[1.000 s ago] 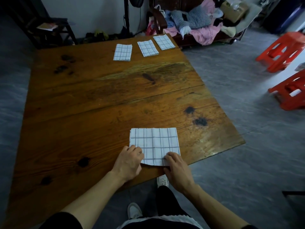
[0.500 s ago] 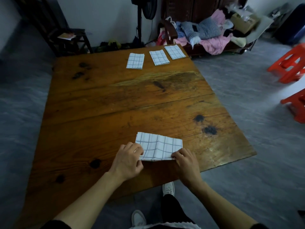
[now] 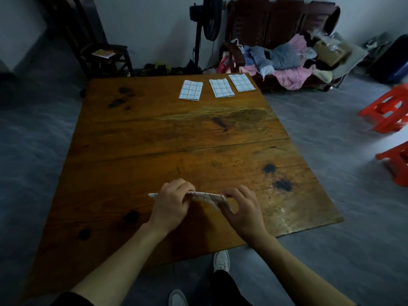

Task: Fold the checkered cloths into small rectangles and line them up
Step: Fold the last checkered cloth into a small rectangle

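A white checkered cloth (image 3: 207, 198) is held edge-on just above the near part of the wooden table (image 3: 176, 138), so I see mostly its thin folded edge. My left hand (image 3: 172, 204) pinches its left part and my right hand (image 3: 242, 210) pinches its right end. A small white tip of the cloth sticks out past my left hand. Three folded checkered rectangles lie in a row at the table's far edge: the left folded cloth (image 3: 191, 90), the middle folded cloth (image 3: 221, 88) and the right folded cloth (image 3: 241, 83).
A wooden bench (image 3: 280, 38) piled with clothes stands behind the table's far right corner. A standing fan (image 3: 209, 23) and a dark chair (image 3: 106, 58) are against the back wall. Red plastic stools (image 3: 390, 111) stand on the floor to the right.
The cloth lay flat as a square, then both hands lifted its near edge and carried it forward. It is now held up, seen edge-on. The camera view also tilted upward.
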Demonstrator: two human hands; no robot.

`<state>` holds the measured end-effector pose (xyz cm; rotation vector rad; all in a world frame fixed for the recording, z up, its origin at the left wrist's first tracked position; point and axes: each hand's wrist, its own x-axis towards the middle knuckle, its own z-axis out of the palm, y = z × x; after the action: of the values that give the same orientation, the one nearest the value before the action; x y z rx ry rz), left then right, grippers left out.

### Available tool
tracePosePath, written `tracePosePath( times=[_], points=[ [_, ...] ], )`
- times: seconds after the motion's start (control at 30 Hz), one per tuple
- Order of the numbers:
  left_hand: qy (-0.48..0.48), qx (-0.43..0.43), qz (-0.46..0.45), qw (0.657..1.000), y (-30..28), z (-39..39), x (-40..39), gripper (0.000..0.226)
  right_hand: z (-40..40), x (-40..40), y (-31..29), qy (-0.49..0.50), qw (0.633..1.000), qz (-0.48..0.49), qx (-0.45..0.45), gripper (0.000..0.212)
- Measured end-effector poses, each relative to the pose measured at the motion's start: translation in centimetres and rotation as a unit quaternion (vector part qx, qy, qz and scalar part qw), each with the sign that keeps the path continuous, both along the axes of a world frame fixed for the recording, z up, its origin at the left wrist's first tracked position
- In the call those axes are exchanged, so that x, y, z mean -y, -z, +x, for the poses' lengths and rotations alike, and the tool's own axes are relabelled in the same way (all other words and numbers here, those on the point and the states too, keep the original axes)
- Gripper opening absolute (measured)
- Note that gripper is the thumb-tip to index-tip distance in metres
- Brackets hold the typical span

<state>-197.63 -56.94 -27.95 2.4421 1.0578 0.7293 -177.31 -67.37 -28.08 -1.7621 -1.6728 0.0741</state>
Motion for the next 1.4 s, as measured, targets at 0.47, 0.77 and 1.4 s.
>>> tracePosePath(
  times=[0.47,0.77,1.4],
  points=[
    [-0.053,0.095,-0.078,0.991,-0.6,-5.3,-1.5,0.007,-1.1,-2.2,-1.3,-0.018,1.0,0.002,0.015,0.013],
    [-0.042,0.103,-0.037,0.993,-1.5,-5.8,-1.3,0.01,-0.3,-2.1,-1.5,-0.035,0.997,0.048,0.053,0.005],
    [-0.023,0.099,-0.129,0.987,-3.9,-6.1,-2.1,0.018,-1.1,0.4,0.1,-0.175,0.976,-0.123,0.028,0.054]
  ],
)
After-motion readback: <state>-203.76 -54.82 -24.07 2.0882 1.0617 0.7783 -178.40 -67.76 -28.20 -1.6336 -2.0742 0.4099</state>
